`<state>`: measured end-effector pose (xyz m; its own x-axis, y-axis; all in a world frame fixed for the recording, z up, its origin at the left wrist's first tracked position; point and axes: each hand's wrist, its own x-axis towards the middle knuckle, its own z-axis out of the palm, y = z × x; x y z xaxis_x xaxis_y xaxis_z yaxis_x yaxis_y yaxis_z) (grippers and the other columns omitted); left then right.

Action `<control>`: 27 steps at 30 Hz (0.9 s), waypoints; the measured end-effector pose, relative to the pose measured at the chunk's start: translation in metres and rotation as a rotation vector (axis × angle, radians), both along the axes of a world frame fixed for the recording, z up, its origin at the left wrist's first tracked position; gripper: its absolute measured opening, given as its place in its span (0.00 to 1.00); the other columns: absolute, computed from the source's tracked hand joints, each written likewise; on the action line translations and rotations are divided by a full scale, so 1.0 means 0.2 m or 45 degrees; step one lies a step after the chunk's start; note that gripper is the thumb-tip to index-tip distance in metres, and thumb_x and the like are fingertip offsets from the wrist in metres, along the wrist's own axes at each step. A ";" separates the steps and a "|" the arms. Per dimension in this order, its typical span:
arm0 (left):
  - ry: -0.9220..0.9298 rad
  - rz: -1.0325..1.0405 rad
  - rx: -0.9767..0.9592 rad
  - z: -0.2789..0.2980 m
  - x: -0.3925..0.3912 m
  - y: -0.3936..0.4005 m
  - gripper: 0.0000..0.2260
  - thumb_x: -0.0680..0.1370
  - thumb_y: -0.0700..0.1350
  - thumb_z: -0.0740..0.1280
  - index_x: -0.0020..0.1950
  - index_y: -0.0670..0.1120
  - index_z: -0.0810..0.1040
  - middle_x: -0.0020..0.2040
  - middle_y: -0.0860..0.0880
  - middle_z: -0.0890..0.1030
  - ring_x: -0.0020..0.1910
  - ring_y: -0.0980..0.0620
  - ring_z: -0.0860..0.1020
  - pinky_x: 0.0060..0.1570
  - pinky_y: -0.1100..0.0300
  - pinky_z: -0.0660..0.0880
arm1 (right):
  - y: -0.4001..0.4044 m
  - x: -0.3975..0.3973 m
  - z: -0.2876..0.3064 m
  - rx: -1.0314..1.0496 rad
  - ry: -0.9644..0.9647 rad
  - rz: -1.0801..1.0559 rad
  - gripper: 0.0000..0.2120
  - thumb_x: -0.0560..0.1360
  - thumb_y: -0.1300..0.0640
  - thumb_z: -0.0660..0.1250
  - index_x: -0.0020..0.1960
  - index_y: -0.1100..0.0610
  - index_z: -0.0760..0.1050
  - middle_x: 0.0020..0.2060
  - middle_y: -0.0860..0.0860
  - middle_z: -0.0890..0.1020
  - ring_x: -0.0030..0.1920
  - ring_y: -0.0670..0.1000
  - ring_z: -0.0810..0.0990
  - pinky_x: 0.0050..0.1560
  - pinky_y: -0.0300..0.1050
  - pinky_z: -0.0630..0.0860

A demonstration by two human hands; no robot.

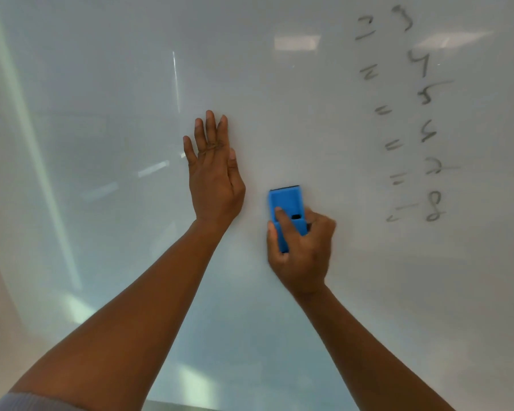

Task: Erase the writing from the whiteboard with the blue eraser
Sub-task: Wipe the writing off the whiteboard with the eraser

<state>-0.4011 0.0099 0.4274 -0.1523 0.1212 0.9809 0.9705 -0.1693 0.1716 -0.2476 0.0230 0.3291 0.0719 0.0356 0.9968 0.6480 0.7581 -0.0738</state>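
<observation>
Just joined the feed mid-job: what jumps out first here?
The bright blue rectangular eraser, gripped by the right hand at the centre of the glossy whiteboard. Beside it on the left, the left hand lies flat, fingers straight. Dark handwritten numbers remain in a column at upper right.

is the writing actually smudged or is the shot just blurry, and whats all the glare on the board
Head view: the writing at the right looks soft and streaked, but motion blur or smudging cannot be told apart; the right hand gripping the eraser is slightly blurred too, the left hand sharper. Pale patches and streaks on the whiteboard are reflected lights.
</observation>
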 end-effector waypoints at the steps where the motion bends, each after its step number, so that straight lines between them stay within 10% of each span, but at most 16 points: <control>1: 0.011 -0.006 0.004 0.01 -0.02 -0.01 0.22 0.85 0.43 0.49 0.80 0.41 0.58 0.80 0.41 0.57 0.80 0.42 0.52 0.79 0.53 0.42 | -0.01 -0.06 -0.04 0.010 -0.084 0.028 0.16 0.74 0.52 0.71 0.60 0.56 0.78 0.52 0.59 0.71 0.46 0.59 0.72 0.38 0.52 0.78; 12: 0.063 0.020 0.103 0.01 -0.08 0.02 0.21 0.85 0.42 0.51 0.80 0.43 0.59 0.80 0.43 0.60 0.80 0.46 0.55 0.80 0.53 0.48 | -0.02 -0.13 -0.07 0.160 -0.753 0.074 0.13 0.78 0.53 0.64 0.58 0.58 0.78 0.51 0.61 0.79 0.42 0.56 0.72 0.41 0.51 0.73; 22: 0.080 -0.013 0.089 0.00 -0.09 -0.01 0.22 0.85 0.39 0.52 0.79 0.41 0.60 0.80 0.42 0.60 0.80 0.44 0.56 0.79 0.52 0.48 | 0.11 0.43 0.42 0.019 0.099 -0.198 0.14 0.74 0.49 0.70 0.56 0.54 0.81 0.53 0.57 0.70 0.47 0.62 0.77 0.40 0.50 0.79; 27: 0.069 -0.027 0.107 0.00 -0.07 -0.01 0.21 0.84 0.39 0.52 0.79 0.40 0.61 0.79 0.41 0.62 0.80 0.44 0.57 0.79 0.50 0.50 | 0.10 0.30 0.30 0.010 0.074 -0.148 0.13 0.73 0.51 0.71 0.56 0.54 0.82 0.51 0.62 0.73 0.48 0.63 0.76 0.42 0.51 0.78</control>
<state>-0.4159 0.0086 0.4281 -0.0970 0.0405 0.9945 0.9740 -0.2015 0.1032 -0.1870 0.0420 0.3882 0.1327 0.0161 0.9910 0.7263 0.6788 -0.1083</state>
